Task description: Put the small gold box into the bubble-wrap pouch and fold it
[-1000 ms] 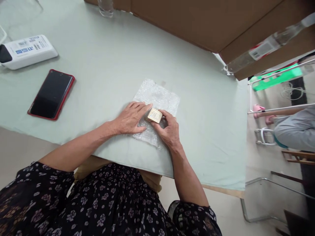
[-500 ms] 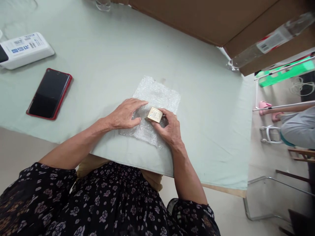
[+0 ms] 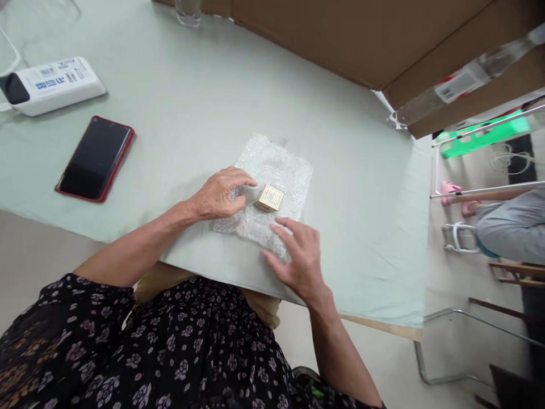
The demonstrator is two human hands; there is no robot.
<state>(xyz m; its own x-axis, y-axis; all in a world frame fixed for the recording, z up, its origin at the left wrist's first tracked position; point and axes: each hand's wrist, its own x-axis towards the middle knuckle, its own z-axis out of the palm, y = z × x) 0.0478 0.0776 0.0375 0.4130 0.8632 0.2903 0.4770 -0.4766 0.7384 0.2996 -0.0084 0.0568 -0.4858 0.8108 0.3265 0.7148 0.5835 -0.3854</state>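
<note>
The left hand (image 3: 219,196) and right hand (image 3: 300,258) curve loosely, gripping nothing I can see. The small gold box (image 3: 269,198) sits between them on bubble wrap (image 3: 283,165); I'd keep that sheet flat and touch the box lightly.

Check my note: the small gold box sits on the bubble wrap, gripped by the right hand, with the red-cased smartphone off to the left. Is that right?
Not quite: the right hand is not gripping the small gold box; the head view shows that hand open and apart from it. The box does sit on the bubble wrap, with the red-cased smartphone off to the left.
</note>
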